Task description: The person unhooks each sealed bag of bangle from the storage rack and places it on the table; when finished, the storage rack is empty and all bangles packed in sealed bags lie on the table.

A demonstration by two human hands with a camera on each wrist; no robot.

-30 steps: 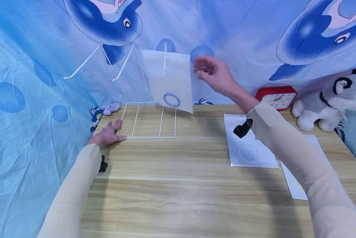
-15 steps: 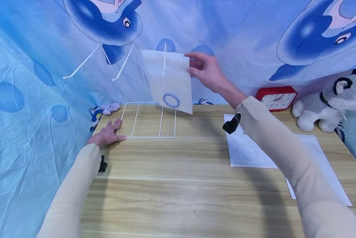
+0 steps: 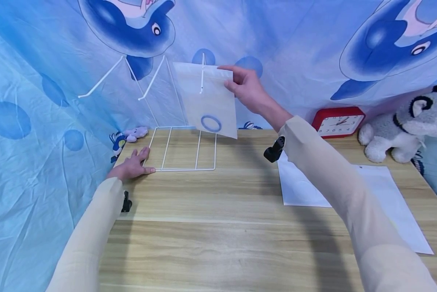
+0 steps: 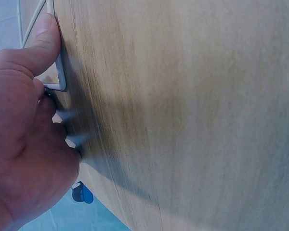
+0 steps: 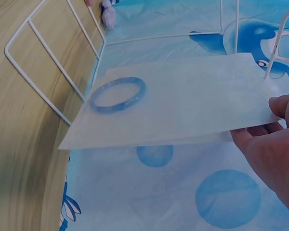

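A frosted white pouch (image 3: 212,103) hangs from the right-hand hook of a white wire rack (image 3: 189,170). A blue ring, like a bangle (image 5: 113,109), shows through near the pouch's lower edge. My right hand (image 3: 247,87) pinches the pouch's upper right edge, thumb in front and fingers behind; in the right wrist view the pouch (image 5: 192,96) spreads out from that hand (image 5: 274,139). My left hand (image 3: 132,164) rests on the front left corner of the rack's base, fingers spread. Its thumb lies along the wire in the left wrist view.
Two white pouches (image 3: 298,186) lie at the right, partly behind my right sleeve. Behind them stand a red clock (image 3: 340,121) and a grey plush dog (image 3: 404,125). A small purple toy (image 3: 136,133) sits at the back left. Blue curtain surrounds the wooden table (image 3: 218,243).
My right hand has moved left from beside the pouch to its upper edge and now pinches it. The pouch hangs almost unmoved; my left hand has stayed in place.
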